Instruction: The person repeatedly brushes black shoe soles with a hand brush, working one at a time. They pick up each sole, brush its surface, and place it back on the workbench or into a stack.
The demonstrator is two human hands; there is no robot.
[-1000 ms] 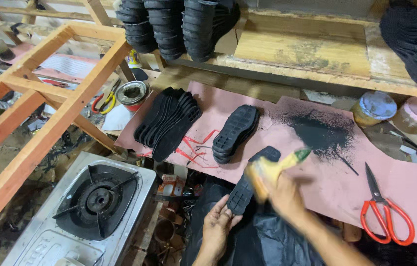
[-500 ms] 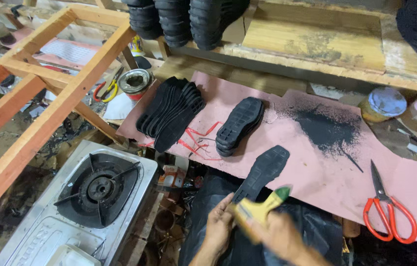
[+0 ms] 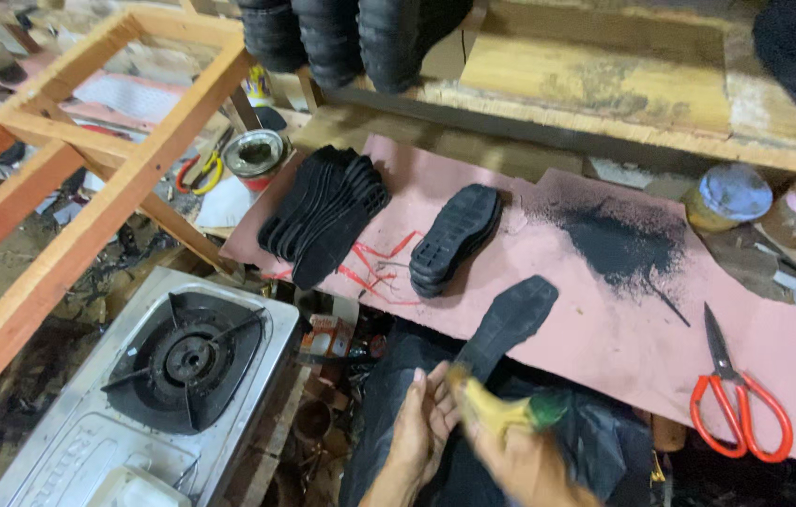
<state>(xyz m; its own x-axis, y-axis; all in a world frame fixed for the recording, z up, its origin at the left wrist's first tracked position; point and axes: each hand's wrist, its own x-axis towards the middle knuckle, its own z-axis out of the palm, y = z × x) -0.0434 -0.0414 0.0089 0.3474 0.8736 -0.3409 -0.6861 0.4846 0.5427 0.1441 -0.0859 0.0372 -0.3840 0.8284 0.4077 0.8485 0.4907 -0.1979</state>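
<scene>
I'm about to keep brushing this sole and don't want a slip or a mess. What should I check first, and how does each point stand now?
1. Left hand steadying the black sole at its near end: ok.
2. Right hand has a grip on the yellow-handled brush: ok, though blurred.
3. Sole's far end rests on the pink sheet: ok.
4. Red scissors lie apart from the sole: ok.
5. Treaded sole and fanned stack of insoles lie apart from it: ok.
6. Brush bristles loaded: cannot tell.
</scene>
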